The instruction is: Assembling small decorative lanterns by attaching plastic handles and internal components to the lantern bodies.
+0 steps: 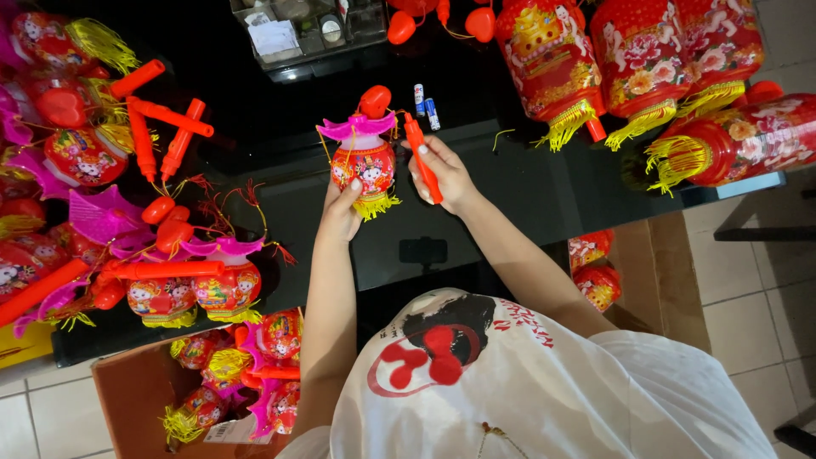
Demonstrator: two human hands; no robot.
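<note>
My left hand [342, 211] grips from below a small red toy lantern [364, 161] with a pink scalloped roof, a red knob on top and a yellow fringe. Cartoon figures are printed on its round body. My right hand [442, 174] is closed around an orange-red plastic handle stick [422, 157], which a thin cord joins to the lantern's top. Both hands hover over a black glossy table [510, 195]. Two small batteries [426, 104] lie on the table just beyond the lantern.
Several similar small lanterns and loose red sticks [161, 127] crowd the table's left side. Large red paper lanterns with yellow tassels [646, 68] lie at the right. A clear plastic organiser box [306, 30] stands at the far edge. A cardboard box [136, 399] of lanterns sits on the floor.
</note>
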